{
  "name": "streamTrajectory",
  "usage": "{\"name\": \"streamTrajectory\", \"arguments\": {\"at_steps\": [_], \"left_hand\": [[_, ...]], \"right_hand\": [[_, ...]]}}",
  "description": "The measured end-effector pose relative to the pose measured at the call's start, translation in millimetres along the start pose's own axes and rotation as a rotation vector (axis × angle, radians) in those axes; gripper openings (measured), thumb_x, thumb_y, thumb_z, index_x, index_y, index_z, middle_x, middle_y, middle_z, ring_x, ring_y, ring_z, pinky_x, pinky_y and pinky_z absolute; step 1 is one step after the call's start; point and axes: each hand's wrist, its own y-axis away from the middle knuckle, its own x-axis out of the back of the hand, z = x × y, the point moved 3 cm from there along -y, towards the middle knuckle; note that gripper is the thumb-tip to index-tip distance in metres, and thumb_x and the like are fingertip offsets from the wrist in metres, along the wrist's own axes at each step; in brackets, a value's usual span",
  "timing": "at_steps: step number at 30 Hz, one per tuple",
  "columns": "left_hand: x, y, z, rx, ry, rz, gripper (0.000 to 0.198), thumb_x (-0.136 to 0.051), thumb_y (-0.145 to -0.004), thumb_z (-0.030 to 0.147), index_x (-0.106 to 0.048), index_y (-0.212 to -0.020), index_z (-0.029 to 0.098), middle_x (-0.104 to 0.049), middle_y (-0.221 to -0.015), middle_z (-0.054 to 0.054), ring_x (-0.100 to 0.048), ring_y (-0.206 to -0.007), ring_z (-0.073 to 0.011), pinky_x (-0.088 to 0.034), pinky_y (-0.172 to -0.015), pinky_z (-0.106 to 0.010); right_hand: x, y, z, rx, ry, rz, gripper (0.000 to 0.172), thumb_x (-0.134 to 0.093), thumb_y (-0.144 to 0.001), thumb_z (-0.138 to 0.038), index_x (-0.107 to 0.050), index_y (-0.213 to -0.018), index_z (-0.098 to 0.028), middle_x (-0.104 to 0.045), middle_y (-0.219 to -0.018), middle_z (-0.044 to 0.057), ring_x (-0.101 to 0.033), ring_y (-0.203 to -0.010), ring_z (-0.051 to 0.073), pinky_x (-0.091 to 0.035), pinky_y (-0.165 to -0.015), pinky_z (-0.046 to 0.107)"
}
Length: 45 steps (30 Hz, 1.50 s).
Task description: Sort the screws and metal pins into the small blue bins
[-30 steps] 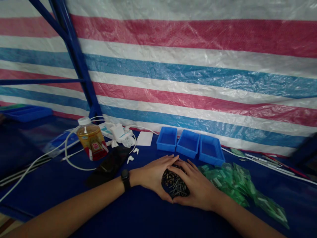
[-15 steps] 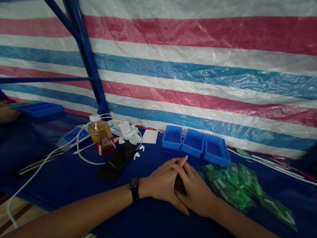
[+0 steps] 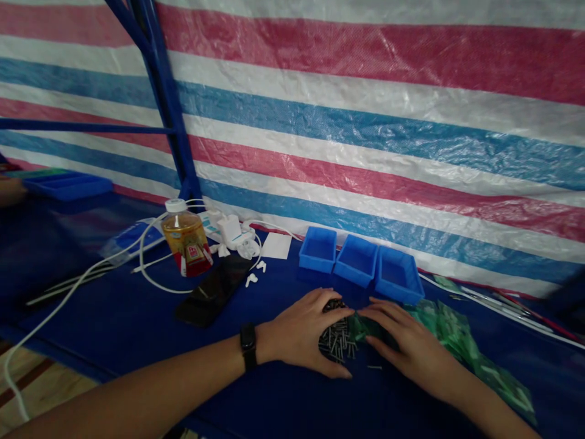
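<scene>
A pile of small dark metal screws (image 3: 337, 341) lies on the blue table. My left hand (image 3: 301, 335) curves around the pile's left side, thumb and fingers apart, with a black watch (image 3: 248, 346) on its wrist. To the right of the pile is my right hand (image 3: 406, 338), palm down, its thumb and fingers spread. Between the two hands, a bit of green plastic (image 3: 359, 327) shows beside the screws; its rest is hidden. One loose screw (image 3: 375, 367) lies apart, below the right thumb.
Three blue bins (image 3: 356, 261) stand behind the hands. Green plastic bags (image 3: 461, 335) lie at right. On the left are a phone (image 3: 214, 291), white earbuds (image 3: 251, 280), a drink bottle (image 3: 187, 238) and white cables. Another person's hand (image 3: 11, 192) shows at far left.
My hands were clasped together over the dark pile. They have come apart, the right hand moving rightward, and the screws now lie exposed between them. The view has tilted slightly down.
</scene>
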Motion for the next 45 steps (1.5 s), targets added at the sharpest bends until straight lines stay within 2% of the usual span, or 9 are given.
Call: {"name": "streamTrajectory", "arguments": {"at_steps": [6, 11, 17, 22, 27, 31, 37, 41, 45], "left_hand": [[-1.3, 1, 0, -0.008, -0.023, 0.006, 0.079, -0.073, -0.073, 0.065, -0.055, -0.139, 0.025, -0.044, -0.143, -0.014, -0.041, -0.136, -0.0362, -0.035, -0.116, -0.047], [2.2, -2, 1, 0.004, 0.003, -0.031, 0.078, -0.07, -0.076, 0.065, -0.055, -0.141, 0.024, -0.044, -0.143, -0.015, -0.042, -0.135, -0.0361, -0.037, -0.115, -0.046], [2.7, -2, 3, 0.03, 0.017, -0.06, 0.078, -0.07, -0.077, 0.064, -0.052, -0.143, 0.026, -0.039, -0.15, -0.015, -0.038, -0.139, -0.0379, -0.034, -0.116, -0.05], [4.2, -1, 2, 0.086, 0.044, -0.128, 0.098, -0.072, -0.071, 0.071, -0.037, -0.152, 0.028, -0.022, -0.162, -0.016, -0.026, -0.147, -0.0411, -0.029, -0.118, -0.057], [10.0, -2, -2, 0.091, 0.136, -0.151, 0.124, -0.08, -0.056, 0.075, -0.024, -0.157, 0.029, -0.015, -0.164, -0.017, -0.01, -0.151, -0.0408, -0.025, -0.119, -0.059], [9.9, -4, -4, 0.056, 0.186, -0.16, 0.127, -0.083, -0.053, 0.073, -0.025, -0.157, 0.028, -0.027, -0.161, -0.017, -0.016, -0.15, -0.0396, -0.025, -0.119, -0.059], [3.5, -8, -5, 0.008, 0.184, -0.157, 0.127, -0.082, -0.053, 0.073, -0.026, -0.157, 0.026, -0.03, -0.16, -0.018, -0.022, -0.149, -0.0413, -0.023, -0.119, -0.06], [1.7, -9, -5, -0.011, 0.182, -0.14, 0.128, -0.082, -0.055, 0.071, -0.022, -0.158, 0.025, -0.027, -0.161, -0.018, -0.022, -0.149, -0.0402, -0.023, -0.12, -0.058], [18.8, -7, 2, -0.053, 0.188, -0.015, 0.116, -0.083, -0.061, 0.066, -0.027, -0.156, 0.028, -0.024, -0.162, -0.014, -0.024, -0.148, -0.0371, -0.029, -0.12, -0.052]], "right_hand": [[-2, 3, -3, -0.009, 0.12, 0.119, 0.037, -0.058, -0.091, -0.021, -0.059, -0.128, -0.025, -0.068, -0.115, 0.008, -0.064, -0.108, 0.025, -0.053, -0.096, 0.046], [2, -3, -8, 0.089, 0.227, 0.214, 0.02, -0.057, -0.088, -0.014, -0.071, -0.1, -0.021, -0.074, -0.096, 0.007, -0.069, -0.092, 0.025, -0.055, -0.089, 0.046], [46, 7, -7, 0.174, 0.314, 0.456, 0.014, -0.058, -0.089, -0.016, -0.07, -0.094, -0.022, -0.074, -0.088, 0.004, -0.068, -0.088, 0.022, -0.052, -0.091, 0.041], [72, 22, 4, -0.011, 0.498, 0.394, 0.017, -0.059, -0.091, -0.027, -0.069, -0.104, -0.021, -0.07, -0.099, 0.01, -0.063, -0.095, 0.029, -0.049, -0.088, 0.048], [50, 24, -22, -0.026, 0.189, 0.078, 0.025, -0.076, -0.08, -0.04, -0.068, -0.1, -0.027, -0.067, -0.1, 0.005, -0.064, -0.09, 0.023, -0.052, -0.076, 0.035], [15, 21, -49, 0.006, -0.118, -0.243, 0.018, -0.082, -0.076, -0.031, -0.067, -0.086, -0.027, -0.067, -0.082, -0.004, -0.064, -0.073, 0.014, -0.046, -0.061, 0.025], [-13, 4, -45, 0.051, -0.041, 0.009, 0.006, -0.063, -0.091, -0.019, -0.067, -0.093, -0.024, -0.066, -0.083, 0.0, -0.065, -0.075, 0.017, -0.049, -0.065, 0.027], [-14, 1, -42, 0.074, -0.014, 0.198, 0.013, -0.061, -0.092, -0.023, -0.064, -0.105, -0.023, -0.067, -0.099, 0.006, -0.067, -0.089, 0.021, -0.055, -0.077, 0.034], [-7, 6, -47, 0.101, 0.046, 0.252, 0.026, -0.063, -0.091, -0.024, -0.061, -0.116, -0.024, -0.064, -0.111, 0.009, -0.064, -0.098, 0.023, -0.056, -0.084, 0.038]]}}
